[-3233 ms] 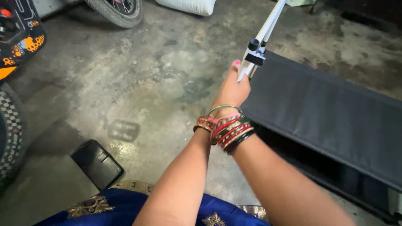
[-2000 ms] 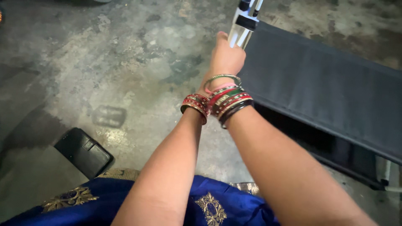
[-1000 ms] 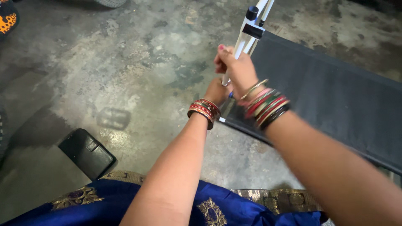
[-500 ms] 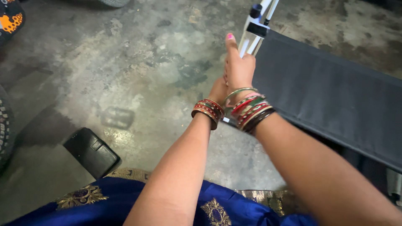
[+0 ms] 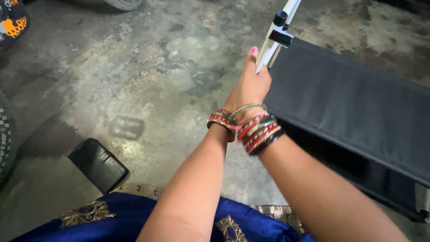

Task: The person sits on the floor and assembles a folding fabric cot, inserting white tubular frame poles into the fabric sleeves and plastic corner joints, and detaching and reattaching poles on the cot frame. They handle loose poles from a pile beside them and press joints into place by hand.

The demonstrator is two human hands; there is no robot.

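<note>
Nearest the camera, a deep blue garment with gold embroidery covers the person's lap, and a small black rectangular case lies on the floor just to its left. Both forearms stretch forward side by side, each wrist stacked with red, green and gold bangles. The right hand is wrapped around the lower end of a white metal frame bar, the pink-nailed thumb lying straight up along it. The left hand sits tucked under and behind the right, mostly hidden, so I cannot tell whether it grips the bar or only steadies the other hand. The bar rises slanted away from the person and carries a black clamp knob; it forms the near corner of a black fabric panel that stretches off to the right, low over the stained grey concrete floor. The work in hand looks like holding this frame corner. Shifting it would call for a firm two-handed hold low on the bar, fingers away from the clamp.
</note>
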